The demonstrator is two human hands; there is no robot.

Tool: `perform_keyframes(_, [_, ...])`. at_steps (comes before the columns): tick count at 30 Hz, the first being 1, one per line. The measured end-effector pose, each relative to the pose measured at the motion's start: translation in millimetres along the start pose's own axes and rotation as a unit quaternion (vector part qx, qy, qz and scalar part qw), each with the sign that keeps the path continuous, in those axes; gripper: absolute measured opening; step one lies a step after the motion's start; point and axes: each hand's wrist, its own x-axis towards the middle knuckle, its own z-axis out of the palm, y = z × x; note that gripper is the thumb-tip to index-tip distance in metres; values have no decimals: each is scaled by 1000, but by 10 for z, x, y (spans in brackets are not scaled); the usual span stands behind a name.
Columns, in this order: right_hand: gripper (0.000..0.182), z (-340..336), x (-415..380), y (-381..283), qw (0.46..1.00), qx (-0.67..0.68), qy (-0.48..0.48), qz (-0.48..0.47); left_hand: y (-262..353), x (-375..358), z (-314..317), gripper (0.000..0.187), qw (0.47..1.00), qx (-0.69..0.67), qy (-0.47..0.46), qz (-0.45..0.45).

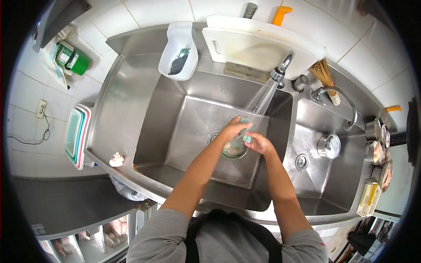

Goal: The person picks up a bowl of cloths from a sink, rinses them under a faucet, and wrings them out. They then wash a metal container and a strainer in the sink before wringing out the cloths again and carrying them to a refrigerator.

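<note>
My left hand (pixel 234 129) is in the large sink basin, its fingers curled around the upper left side of a round, see-through bowl (pixel 235 152). A greenish piece shows at its fingertips, too small to name. To its right, my right hand (pixel 259 143) is closed on a light green scrubbing pad (pixel 247 139) close against the bowl. Water from the sprayer faucet (pixel 278 75) streams down over both hands. The far side of the bowl is partly hidden by my fingers and the spray.
The steel sink (pixel 175 131) has a second, smaller basin with a metal cup (pixel 329 146). Behind stand white cutting boards (pixel 245 46), a white scoop-shaped holder (pixel 179 55) and a bundle of sticks (pixel 324 79). A crumpled white lump (pixel 116 160) lies on the left ledge.
</note>
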Motion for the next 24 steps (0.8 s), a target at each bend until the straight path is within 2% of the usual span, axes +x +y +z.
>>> perform_keyframes(2, [47,-42,-24,-77,968,233,-93,33,161,-89,-15,37,992,-107,-54,-49])
perform_keyframes(4, [49,-34,16,-123,965,245,-92,20,247,-88,-44,37,993,-80,-71,-49])
perform_keyframes(7, [49,-1,-1,-213,950,275,-146,36,320,-75,-60,35,993,-56,-92,-50])
perform_keyframes(9, [55,36,-17,-230,962,254,-92,40,348,-67,-62,33,992,-58,-96,-49])
perform_keyframes(11, [57,67,-4,-225,956,268,-109,47,392,-79,-38,34,994,-34,-97,43])
perform_keyframes(13, [58,96,-1,-172,950,283,-123,53,481,-99,-85,35,994,2,-102,30])
perform_keyframes(15, [51,131,-4,-70,940,329,-81,35,551,-115,-124,37,994,36,-104,20])
perform_keyframes(16, [51,154,-22,-19,941,326,-85,39,588,-144,-170,40,988,-23,-145,-43])
perform_keyframes(17, [48,230,-66,34,909,379,-161,60,596,-196,-255,44,975,-85,-178,-105])
perform_keyframes(18, [47,373,-97,80,867,426,-241,89,547,-242,-246,47,947,-195,-248,-56])
perform_keyframes(19, [47,523,-167,122,828,484,-266,95,487,-294,-177,50,905,-296,-306,3])
perform_keyframes(20, [47,678,-247,131,783,540,-290,110,527,-420,-121,57,860,-347,-373,20])
perform_keyframes(21, [44,799,-260,158,751,550,-355,90,868,-791,-88,41,848,-342,-404,32])
perform_keyframes(22, [41,877,-273,182,711,564,-414,70,568,-554,-82,38,840,-313,-440,44])
perform_keyframes(24, [27,934,-358,143,780,508,-359,76,600,-663,-143,28,924,-189,-328,46])
